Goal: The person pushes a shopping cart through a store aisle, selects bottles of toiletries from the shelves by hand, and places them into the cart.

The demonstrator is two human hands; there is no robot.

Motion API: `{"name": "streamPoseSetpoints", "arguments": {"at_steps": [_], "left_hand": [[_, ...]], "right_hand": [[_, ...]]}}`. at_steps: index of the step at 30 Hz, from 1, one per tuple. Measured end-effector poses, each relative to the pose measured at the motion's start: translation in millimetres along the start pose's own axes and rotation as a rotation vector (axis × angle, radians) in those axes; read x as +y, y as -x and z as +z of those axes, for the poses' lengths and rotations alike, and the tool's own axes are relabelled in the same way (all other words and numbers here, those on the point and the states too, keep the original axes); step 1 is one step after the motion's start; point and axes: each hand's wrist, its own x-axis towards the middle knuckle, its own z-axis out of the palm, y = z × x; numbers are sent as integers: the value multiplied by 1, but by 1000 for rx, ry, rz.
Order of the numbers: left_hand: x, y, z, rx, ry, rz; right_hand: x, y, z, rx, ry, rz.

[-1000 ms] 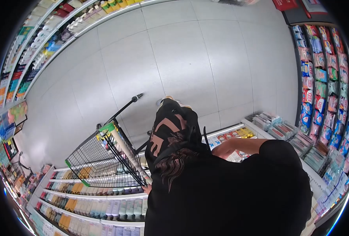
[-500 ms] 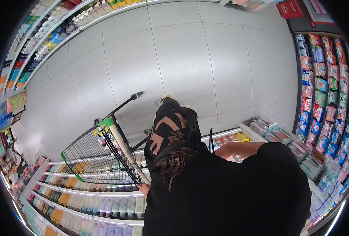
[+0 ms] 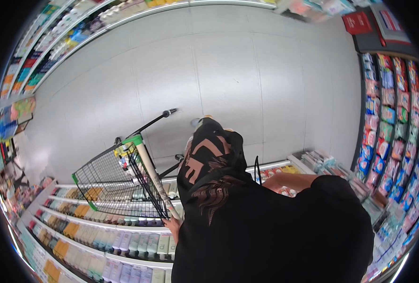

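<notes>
My left hand [image 3: 173, 225] is closed on the near end of the pale bar-like handle [image 3: 151, 172] of a black wire shopping cart [image 3: 108, 181] with green corners. A small packet in yellow, blue and white [image 3: 123, 152] shows inside the basket near the handle. My right forearm [image 3: 294, 181] is bent across in front of a shelf of small packs; the black shirt hides the hand's fingers, so what it touches cannot be seen. A thin black loop [image 3: 257, 170] stands up beside that wrist.
Shelves of bottles and tubes [image 3: 120, 243] run close under the cart. On the right stands a rack of colourful packets [image 3: 384, 122]; boxed packs [image 3: 315, 160] sit nearer. More shelves [image 3: 54, 42] line the far left. Grey tiled floor [image 3: 209, 70] lies ahead.
The view has shifted slightly, with the right-hand rack now lower in it. The cart has turned a little and the packet in it shows more. My left hand keeps its hold.
</notes>
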Motion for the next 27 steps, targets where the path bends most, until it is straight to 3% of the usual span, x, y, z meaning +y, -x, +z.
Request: {"name": "streamPoseSetpoints", "arguments": {"at_steps": [2, 3, 4, 5, 8, 9, 10, 13, 15, 17, 19, 20, 23, 26, 27], "left_hand": [[17, 5, -32, -149, 116, -86], [0, 2, -6, -32, 219, -92], [6, 12, 1, 6, 117, -74], [54, 34, -55, 132, 624, -320], [106, 48, -88, 227, 782, -603], [106, 45, -77, 303, 835, -630], [109, 41, -67, 366, 880, -642], [128, 45, -97, 378, 886, -800], [129, 41, -93, 420, 875, -840], [137, 45, -103, 452, 823, -874], [139, 45, -106, 467, 850, -894], [140, 47, -107, 482, 845, -904], [143, 43, -101, 517, 876, -923], [145, 52, -120, 585, 920, -946], [147, 45, -113, 698, 924, -948]], "right_hand": [[3, 14, -13, 84, 71, 20], [0, 26, -20, 160, 127, 18], [-12, 36, -33, 262, 213, 3], [-22, 53, -43, 382, 321, -55], [-53, 99, -87, 770, 893, -267], [-72, 104, -106, 940, 1172, -213], [-110, 99, -137, 1146, 1536, 325], [-226, 113, -142, 1237, 1497, 37], [-308, 102, -124, 1258, 1663, -476], [-389, 74, -65, 1311, 1795, -724], [-443, 34, 40, 1193, 1854, -1022], [-463, 13, 87, 1142, 1893, -994], [-487, -74, 165, 827, 2180, -1274], [-473, -161, 203, 424, 2356, -1099], [-465, -185, 201, 287, 2440, -1028]]}}
